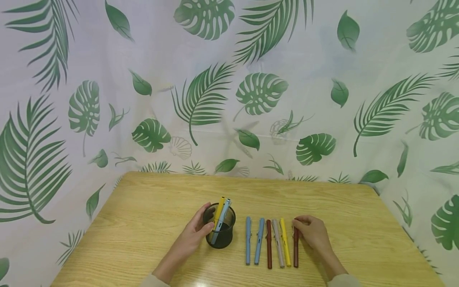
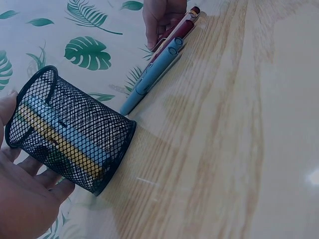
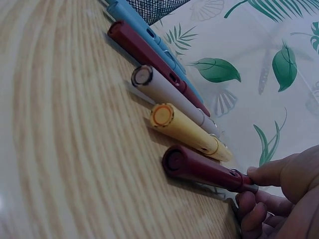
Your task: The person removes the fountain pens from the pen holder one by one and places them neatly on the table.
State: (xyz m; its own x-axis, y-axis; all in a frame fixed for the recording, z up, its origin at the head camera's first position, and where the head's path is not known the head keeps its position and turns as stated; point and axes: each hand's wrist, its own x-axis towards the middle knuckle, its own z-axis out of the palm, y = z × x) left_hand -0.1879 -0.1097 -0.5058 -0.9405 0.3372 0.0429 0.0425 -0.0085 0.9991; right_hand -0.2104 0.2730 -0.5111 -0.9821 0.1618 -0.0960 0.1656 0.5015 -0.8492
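My left hand (image 1: 195, 231) is curled round a black mesh pen holder (image 1: 219, 241), its thumb at the rim. Inside the holder lean a yellow pen (image 1: 219, 209) and a light blue pen (image 1: 224, 211). To the right, capped pens lie in a row: two blue pens, one (image 1: 248, 241) beside the other (image 1: 259, 241), a dark red pen (image 1: 269, 244), a grey pen (image 1: 277, 243) and a yellow pen (image 1: 285, 243). At the row's right end, my right hand (image 1: 315, 233) pinches the far end of a second dark red pen (image 3: 204, 168), which lies on the table.
The wooden table (image 1: 161, 195) has a light, grained top. Behind it and at the sides hangs a white cloth (image 1: 222, 119) printed with green leaves. The mesh holder stands left of the pen row, a short gap from the nearest blue pen.
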